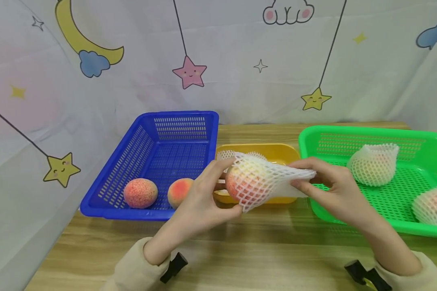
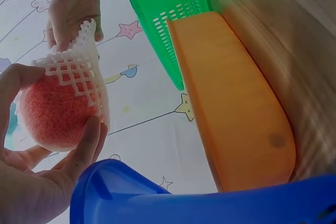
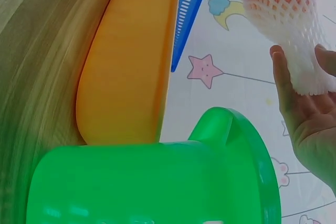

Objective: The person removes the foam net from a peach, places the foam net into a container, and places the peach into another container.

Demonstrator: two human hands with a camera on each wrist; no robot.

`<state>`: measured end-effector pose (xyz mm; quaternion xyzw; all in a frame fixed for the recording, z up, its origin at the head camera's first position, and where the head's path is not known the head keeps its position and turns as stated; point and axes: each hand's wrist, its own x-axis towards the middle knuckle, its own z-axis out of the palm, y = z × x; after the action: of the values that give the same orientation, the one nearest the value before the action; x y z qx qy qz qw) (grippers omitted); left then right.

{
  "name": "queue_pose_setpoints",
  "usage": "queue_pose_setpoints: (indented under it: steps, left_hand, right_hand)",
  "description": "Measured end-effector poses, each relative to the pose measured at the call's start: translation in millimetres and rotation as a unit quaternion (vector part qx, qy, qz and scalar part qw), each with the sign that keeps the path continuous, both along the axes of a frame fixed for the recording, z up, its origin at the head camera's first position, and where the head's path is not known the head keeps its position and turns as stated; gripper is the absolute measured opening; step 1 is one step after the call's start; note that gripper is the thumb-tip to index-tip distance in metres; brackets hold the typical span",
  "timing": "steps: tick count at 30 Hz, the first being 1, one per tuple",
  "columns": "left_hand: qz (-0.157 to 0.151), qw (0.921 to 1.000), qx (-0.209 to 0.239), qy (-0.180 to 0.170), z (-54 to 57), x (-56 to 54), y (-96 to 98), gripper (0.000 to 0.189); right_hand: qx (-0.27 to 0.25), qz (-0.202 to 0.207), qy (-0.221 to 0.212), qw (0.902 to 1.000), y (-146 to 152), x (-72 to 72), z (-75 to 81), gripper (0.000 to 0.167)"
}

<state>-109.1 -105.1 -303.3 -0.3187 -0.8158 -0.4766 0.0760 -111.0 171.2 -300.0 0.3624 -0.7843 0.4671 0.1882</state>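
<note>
A red and yellow peach point(image 1: 234, 186) is partly inside a white foam net sleeve point(image 1: 282, 178), held up above the yellow basket. My left hand point(image 1: 200, 198) grips the peach and the sleeve's open edge, with fingers and thumb around them. In the left wrist view, the peach's bare red end point(image 2: 55, 116) faces my left palm, and the net covers its other end. My right hand point(image 1: 335, 192) pinches the narrow, gathered tail of the sleeve between thumb and fingers. The right wrist view shows that tail point(image 3: 304, 69) hanging between thumb and fingers.
A blue basket point(image 1: 149, 214) on the left holds two bare peaches. Behind my hands, a yellow basket point(image 1: 276, 149) contains white foam nets. The green basket point(image 1: 331, 131) on the right has two net-wrapped peaches. All stand on a wooden table point(image 1: 262, 258) before a printed cloth point(image 1: 240, 101).
</note>
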Motion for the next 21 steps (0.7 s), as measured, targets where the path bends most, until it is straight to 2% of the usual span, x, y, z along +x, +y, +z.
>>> queue_pose_setpoints:
  steps: [6, 13, 21]
  left_hand:
    - [0.005, 1.0, 0.004, 0.003, 3.9, 0.8, -2.0, 0.082]
    - [0.005, 0.9998, 0.002, 0.02, 6.2, 0.3, -1.9, 0.083]
    - [0.014, 0.9997, -0.001, 0.02, 9.2, 0.7, -4.4, 0.081]
  right_hand:
    - [-0.011, -0.002, -0.012, 0.9999, 3, -0.2, 0.0, 0.032]
    - [0.002, -0.012, 0.021, 0.9997, 7, -2.0, -0.8, 0.035]
    - [0.004, -0.024, 0.025, 0.9994, 12, -3.9, 0.1, 0.034]
